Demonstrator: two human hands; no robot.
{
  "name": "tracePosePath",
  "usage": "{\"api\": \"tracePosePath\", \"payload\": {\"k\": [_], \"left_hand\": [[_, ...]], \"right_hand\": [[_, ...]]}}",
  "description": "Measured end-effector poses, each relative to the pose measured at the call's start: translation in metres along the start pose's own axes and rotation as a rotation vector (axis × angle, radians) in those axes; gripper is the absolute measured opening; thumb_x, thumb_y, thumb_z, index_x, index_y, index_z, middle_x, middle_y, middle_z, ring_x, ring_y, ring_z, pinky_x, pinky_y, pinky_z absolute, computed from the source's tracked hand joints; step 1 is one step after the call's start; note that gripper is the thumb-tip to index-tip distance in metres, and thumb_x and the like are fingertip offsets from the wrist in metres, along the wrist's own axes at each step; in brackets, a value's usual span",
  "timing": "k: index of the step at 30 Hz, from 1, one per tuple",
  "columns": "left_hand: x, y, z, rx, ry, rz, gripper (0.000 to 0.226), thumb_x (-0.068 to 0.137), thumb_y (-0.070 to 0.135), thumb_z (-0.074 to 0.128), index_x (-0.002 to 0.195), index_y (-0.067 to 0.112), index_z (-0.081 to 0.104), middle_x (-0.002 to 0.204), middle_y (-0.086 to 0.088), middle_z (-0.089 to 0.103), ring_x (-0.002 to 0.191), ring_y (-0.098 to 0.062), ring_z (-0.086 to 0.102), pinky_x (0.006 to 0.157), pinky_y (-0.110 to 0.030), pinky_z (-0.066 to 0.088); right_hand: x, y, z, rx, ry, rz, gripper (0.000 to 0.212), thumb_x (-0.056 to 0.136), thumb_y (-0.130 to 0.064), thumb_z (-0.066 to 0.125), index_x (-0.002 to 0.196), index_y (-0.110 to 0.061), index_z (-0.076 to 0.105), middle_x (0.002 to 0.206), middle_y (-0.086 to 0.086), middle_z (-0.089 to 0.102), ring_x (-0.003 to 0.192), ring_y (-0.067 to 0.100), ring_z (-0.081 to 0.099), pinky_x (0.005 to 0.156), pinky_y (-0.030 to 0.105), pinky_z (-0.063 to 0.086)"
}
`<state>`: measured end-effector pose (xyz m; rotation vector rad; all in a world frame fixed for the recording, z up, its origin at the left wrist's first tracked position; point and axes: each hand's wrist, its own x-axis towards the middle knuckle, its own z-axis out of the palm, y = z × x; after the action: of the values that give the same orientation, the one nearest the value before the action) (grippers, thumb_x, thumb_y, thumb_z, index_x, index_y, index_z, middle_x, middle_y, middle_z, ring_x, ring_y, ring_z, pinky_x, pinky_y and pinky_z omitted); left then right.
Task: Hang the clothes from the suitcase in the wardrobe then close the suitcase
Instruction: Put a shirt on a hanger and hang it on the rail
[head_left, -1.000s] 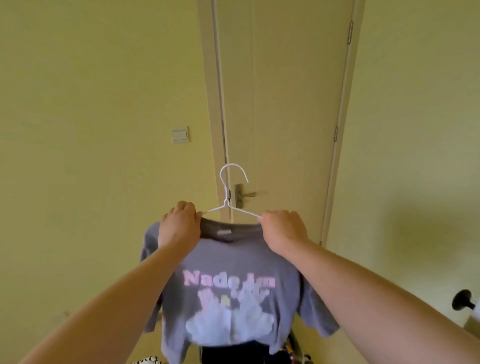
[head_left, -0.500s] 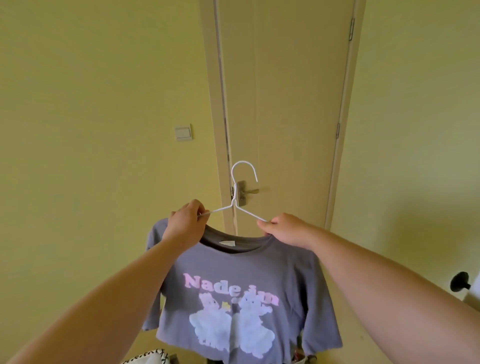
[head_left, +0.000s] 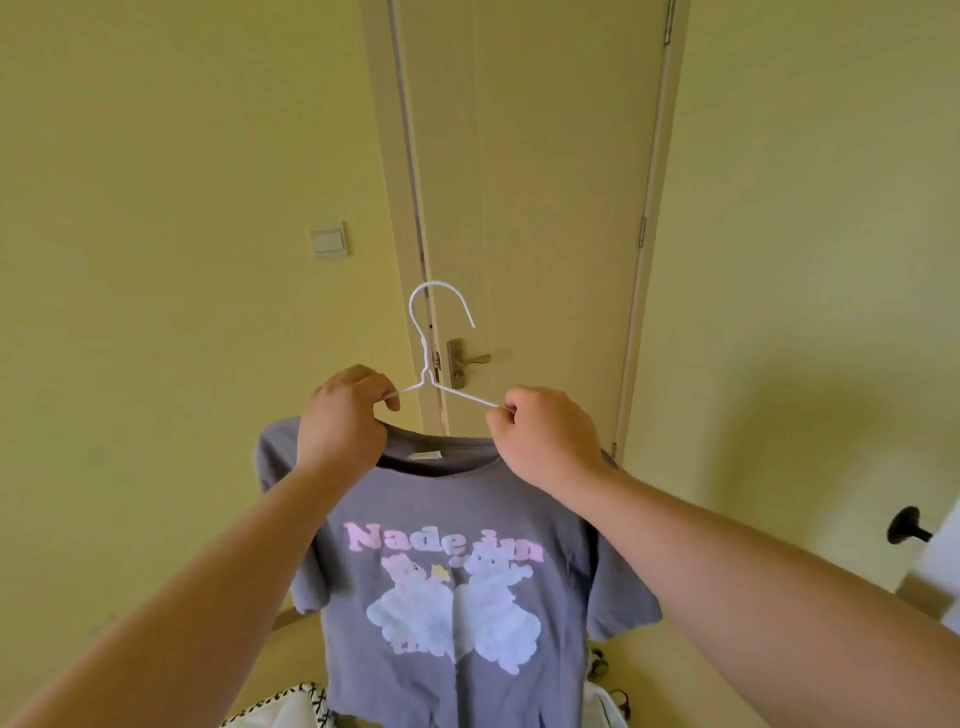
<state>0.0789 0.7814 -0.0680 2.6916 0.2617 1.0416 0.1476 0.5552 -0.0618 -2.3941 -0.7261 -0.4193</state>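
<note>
Both hands are being held raised ahead of the camera. Left hand (head_left: 343, 421) is being curled round the left shoulder wire of a thin white wire clothes hanger (head_left: 427, 364), with thumb and fingers pinching it. Right hand (head_left: 545, 436) is being curled likewise on the right shoulder wire.

The hanger is being kept upright, hook at the top and the hook's open end turned to the right. Its shoulder line is running left to right, dipping slightly toward the right hand.

A grey-purple short-sleeved T-shirt (head_left: 457, 499) with pink lettering and a pale bear print is being held in the air between the forearms. Its long axis is being kept vertical, collar up and hem down, with the printed front turned to the camera. Whether the hanger ends are sitting inside the neck opening is being hidden by the hands.

Behind, a cream panel door (head_left: 561, 208) with a brass lever handle (head_left: 465, 360) is being viewed closed. A pale wall switch (head_left: 329, 240) is being seen on the wall to its left.
</note>
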Motion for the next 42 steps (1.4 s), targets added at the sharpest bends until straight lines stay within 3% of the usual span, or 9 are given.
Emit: {"api": "tracePosePath", "payload": {"k": [3, 15, 24, 31, 33, 35, 36, 39, 42], "left_hand": [[0.001, 0.010, -0.014, -0.012, 0.097, 0.039, 0.046, 0.057, -0.021, 0.047, 0.070, 0.018, 0.066, 0.083, 0.002, 0.065, 0.081, -0.028, 0.056, 0.067, -0.033, 0.039], [-0.010, 0.059, -0.082, -0.123, 0.300, 0.198, 0.045, 0.053, -0.006, 0.033, 0.073, 0.016, 0.067, 0.076, 0.004, 0.064, 0.077, -0.026, 0.054, 0.063, -0.034, 0.043], [-0.054, 0.149, -0.134, -0.149, 0.356, 0.288, 0.046, 0.052, -0.004, 0.033, 0.073, 0.012, 0.070, 0.073, 0.002, 0.064, 0.074, -0.020, 0.048, 0.065, -0.027, 0.032], [-0.111, 0.238, -0.161, -0.172, 0.316, 0.374, 0.044, 0.052, -0.002, 0.034, 0.072, 0.012, 0.071, 0.073, -0.003, 0.066, 0.074, -0.025, 0.051, 0.061, -0.036, 0.041], [-0.127, 0.263, -0.166, -0.233, 0.216, 0.329, 0.041, 0.058, -0.003, 0.037, 0.071, 0.016, 0.070, 0.072, -0.001, 0.065, 0.069, -0.010, 0.049, 0.059, -0.026, 0.040], [-0.142, 0.294, -0.165, -0.295, -0.012, 0.193, 0.038, 0.071, -0.007, 0.046, 0.071, 0.024, 0.070, 0.070, 0.005, 0.065, 0.064, -0.003, 0.052, 0.053, -0.014, 0.037], [-0.148, 0.313, -0.161, -0.311, -0.183, 0.136, 0.034, 0.076, -0.003, 0.054, 0.071, 0.026, 0.070, 0.070, 0.006, 0.066, 0.063, -0.003, 0.055, 0.053, -0.013, 0.037], [-0.162, 0.357, -0.144, -0.486, -0.662, 0.048, 0.005, 0.074, 0.025, 0.073, 0.077, 0.029, 0.073, 0.074, 0.003, 0.072, 0.069, -0.011, 0.064, 0.064, -0.028, 0.047], [-0.181, 0.416, -0.106, -0.776, -0.918, -0.106, 0.007, 0.088, 0.015, 0.071, 0.082, 0.010, 0.070, 0.071, -0.005, 0.070, 0.063, -0.012, 0.064, 0.059, -0.028, 0.043]], "right_hand": [[-0.010, -0.009, -0.013, -0.011, 0.035, 0.066, 0.035, 0.089, -0.028, 0.049, 0.061, -0.011, 0.036, 0.054, 0.002, 0.041, 0.051, 0.022, 0.032, 0.046, 0.030, 0.022], [-0.063, -0.044, -0.082, 0.074, 0.162, 0.070, 0.038, 0.086, -0.025, 0.051, 0.058, -0.012, 0.029, 0.048, 0.003, 0.029, 0.054, 0.020, 0.024, 0.048, 0.031, 0.020], [-0.138, -0.033, -0.161, 0.184, 0.188, 0.100, 0.040, 0.084, -0.031, 0.050, 0.052, -0.017, 0.033, 0.043, -0.002, 0.032, 0.054, 0.020, 0.025, 0.048, 0.030, 0.022], [-0.211, 0.004, -0.227, 0.143, 0.241, 0.118, 0.039, 0.081, -0.030, 0.052, 0.051, -0.013, 0.033, 0.044, 0.003, 0.030, 0.053, 0.022, 0.025, 0.047, 0.030, 0.023], [-0.229, 0.019, -0.242, 0.109, 0.253, 0.140, 0.038, 0.081, -0.029, 0.053, 0.053, -0.011, 0.034, 0.044, 0.003, 0.031, 0.052, 0.022, 0.027, 0.046, 0.030, 0.023], [-0.252, 0.042, -0.258, 0.037, 0.269, 0.159, 0.038, 0.084, -0.029, 0.053, 0.056, -0.009, 0.036, 0.047, 0.004, 0.035, 0.051, 0.023, 0.030, 0.047, 0.030, 0.026], [-0.267, 0.060, -0.268, 0.002, 0.283, 0.183, 0.038, 0.085, -0.028, 0.052, 0.058, -0.008, 0.036, 0.048, 0.004, 0.036, 0.051, 0.023, 0.031, 0.048, 0.031, 0.027], [-0.297, 0.111, -0.283, -0.058, 0.300, 0.285, 0.037, 0.087, -0.028, 0.051, 0.060, -0.008, 0.036, 0.051, 0.005, 0.038, 0.054, 0.026, 0.036, 0.051, 0.035, 0.034], [-0.322, 0.165, -0.304, -0.130, 0.256, 0.426, 0.031, 0.093, -0.031, 0.049, 0.067, -0.013, 0.051, 0.069, 0.003, 0.054, 0.069, 0.027, 0.052, 0.067, 0.040, 0.051]]}}
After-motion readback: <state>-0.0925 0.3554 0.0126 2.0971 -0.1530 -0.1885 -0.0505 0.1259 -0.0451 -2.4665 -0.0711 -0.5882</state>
